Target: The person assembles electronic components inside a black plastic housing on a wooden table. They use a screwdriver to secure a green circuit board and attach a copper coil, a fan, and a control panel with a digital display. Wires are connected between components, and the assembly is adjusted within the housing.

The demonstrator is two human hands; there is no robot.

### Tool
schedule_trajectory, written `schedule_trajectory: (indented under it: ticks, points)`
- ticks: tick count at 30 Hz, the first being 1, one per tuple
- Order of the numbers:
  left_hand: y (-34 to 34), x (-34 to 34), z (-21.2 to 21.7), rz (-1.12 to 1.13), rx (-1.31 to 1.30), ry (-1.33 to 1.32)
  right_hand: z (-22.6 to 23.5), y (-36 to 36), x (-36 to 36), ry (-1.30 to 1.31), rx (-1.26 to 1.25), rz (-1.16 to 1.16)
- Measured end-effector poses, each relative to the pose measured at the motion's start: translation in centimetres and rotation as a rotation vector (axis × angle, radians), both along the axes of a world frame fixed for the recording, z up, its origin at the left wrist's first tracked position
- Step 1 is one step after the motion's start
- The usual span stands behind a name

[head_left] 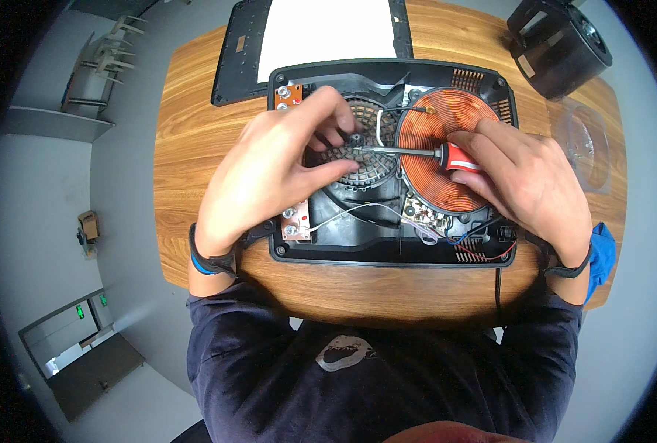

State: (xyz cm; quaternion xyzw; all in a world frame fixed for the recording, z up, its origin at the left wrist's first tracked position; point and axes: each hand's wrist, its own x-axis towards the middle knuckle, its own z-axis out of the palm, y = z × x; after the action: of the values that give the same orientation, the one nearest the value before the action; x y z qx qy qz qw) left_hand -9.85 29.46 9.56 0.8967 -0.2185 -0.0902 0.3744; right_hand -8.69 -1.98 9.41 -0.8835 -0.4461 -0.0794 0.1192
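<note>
An opened induction cooker housing (343,255), black plastic, lies on the table in front of me. In my right hand (538,166) is a screwdriver (457,156) with a red and black handle, held level above the copper coil (431,188). Its shaft points left, with the tip close to the hub of the round vent grille (372,166). My left hand (273,159) arches over that grille, thumb and fingers apart around the hub, and nothing shows between them. Small copper-coloured boards (293,221) sit along the housing's left side, partly covered by my left hand.
Behind the housing lies a black panel (229,70) with a white sheet (324,33) on it. A black cylindrical container (557,52) stands at the far right, with a clear plastic tray (586,151) nearer. Loose wires (376,205) cross the housing; blue cloth (601,255) lies by my right wrist.
</note>
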Motion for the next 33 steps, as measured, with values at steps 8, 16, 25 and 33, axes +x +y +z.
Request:
schedule_trajectory:
  ticks: [8, 16, 25, 33]
  points:
    - [4.5, -0.8, -0.3, 0.113, 0.559, -0.095, 0.9, -1.2, 0.8, -0.005, -0.055, -0.085]
    - [5.4, -1.1, -1.9, 0.052, 0.511, -0.16, 1.7, -2.1, 1.1, 0.023, -0.134, -0.276]
    - [5.6, -0.9, -1.6, 0.015, 0.402, -0.245, 2.6, -1.2, 0.7, 0.081, -0.162, -0.288]
    - [6.4, -0.6, -2.0, 0.01, 0.34, -0.233, 2.7, 0.2, 0.5, 0.067, -0.164, -0.271]
